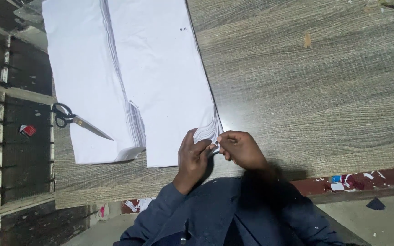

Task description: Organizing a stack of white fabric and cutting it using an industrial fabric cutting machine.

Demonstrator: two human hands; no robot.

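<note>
A: Head view, looking down on a wood-grain table (306,91). What is hidden or cut off?

B: Both stacks of white sheets run out of frame at the far edge. The near right corner of the right stack (165,77) is covered by the hands. The person's dark blue sleeves are cut by the near edge. Two small dark specks on the right stack are too small to identify.

A: State of the hands?

B: The left hand (192,157) and right hand (242,149) meet at that near right corner. The fingers of both are curled nearly closed, pinching the fanned edges of the sheets between thumb and fingertips.

A: Materials and shapes?

B: The sheets are thin, flat, long and rectangular, layered so their edges show as fine grey lines. The left stack (85,82) lies just beside the right one. Scissors (76,120) with black loop handles and metal blades rest on the left stack's left edge, handles overhanging the table. Torn coloured scraps (349,181) dot the red near rim at right.
</note>
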